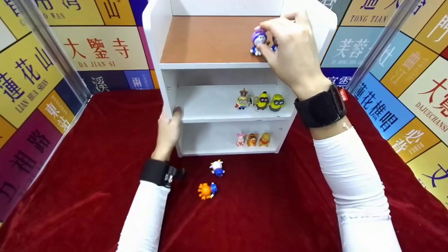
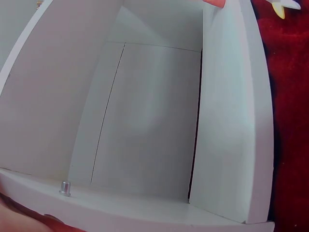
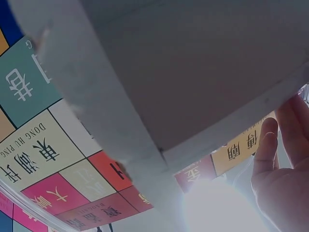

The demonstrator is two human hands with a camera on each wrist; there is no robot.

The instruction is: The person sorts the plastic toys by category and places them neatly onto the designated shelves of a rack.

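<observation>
My right hand pinches a small figurine with a purple hood between thumb and fingers, over the brown top surface of a white shelf unit. Another dark figurine stands beside it, mostly hidden behind my fingers. In the right wrist view, the fingers show at the right edge, but the figurine does not. My left hand grips the unit's left side panel, thumb at the front edge. A sliver of that hand shows in the left wrist view's lower left corner.
Minion figurines line the middle shelf's right part. Below them stand a pink piglet, a tiger and a yellow bear. On the red cloth lie a white-and-blue figurine and an orange-and-blue one.
</observation>
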